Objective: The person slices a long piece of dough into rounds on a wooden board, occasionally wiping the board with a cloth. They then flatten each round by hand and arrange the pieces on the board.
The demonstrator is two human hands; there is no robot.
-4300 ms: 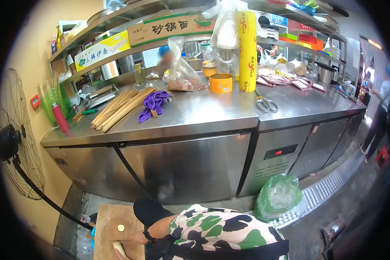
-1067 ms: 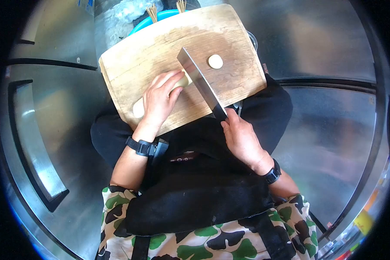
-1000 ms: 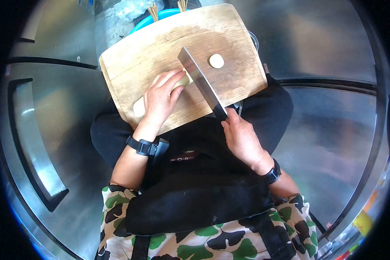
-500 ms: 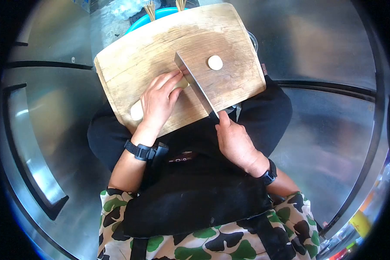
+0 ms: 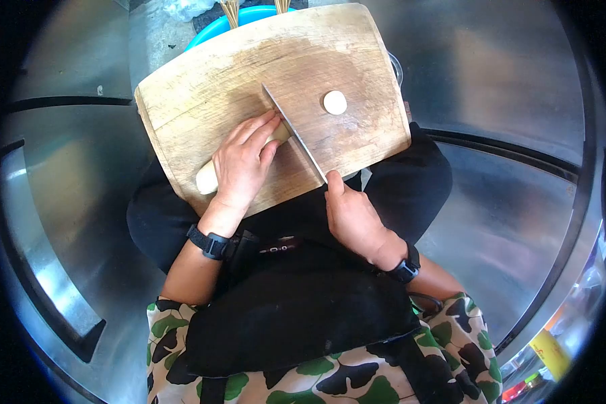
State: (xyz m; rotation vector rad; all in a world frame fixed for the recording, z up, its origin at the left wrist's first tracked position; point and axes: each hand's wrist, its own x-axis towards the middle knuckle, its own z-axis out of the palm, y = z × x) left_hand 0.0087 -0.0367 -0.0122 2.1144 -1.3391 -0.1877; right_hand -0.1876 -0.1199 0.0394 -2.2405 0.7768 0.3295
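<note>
A pale, log-shaped food piece (image 5: pixel 207 179) lies slantwise on a wooden cutting board (image 5: pixel 202 87); its exact kind does not show. My left hand (image 5: pixel 244 160) grips it from above, fingers together near its right end, hiding much of its middle. In my right hand (image 5: pixel 355 219) is a cleaver (image 5: pixel 294 133), held by its handle. The blade stands on edge at the right end of the food piece, close to my left fingertips. Apart from them, to the right of the blade, a round white slice (image 5: pixel 334 102) lies flat.
The board rests across my lap on black trousers (image 5: pixel 417 172). Behind its far edge are a blue basin (image 5: pixel 215 28) and two bundles of thin sticks (image 5: pixel 230 12). Metal panels (image 5: pixel 491 74) stand on both sides. Colourful packages (image 5: pixel 549 353) show at lower right.
The cleaver has moved slightly left and is turned more upright, its blade now at the end of the food piece. The whole view has shifted a little; the slice stays put on the board.
</note>
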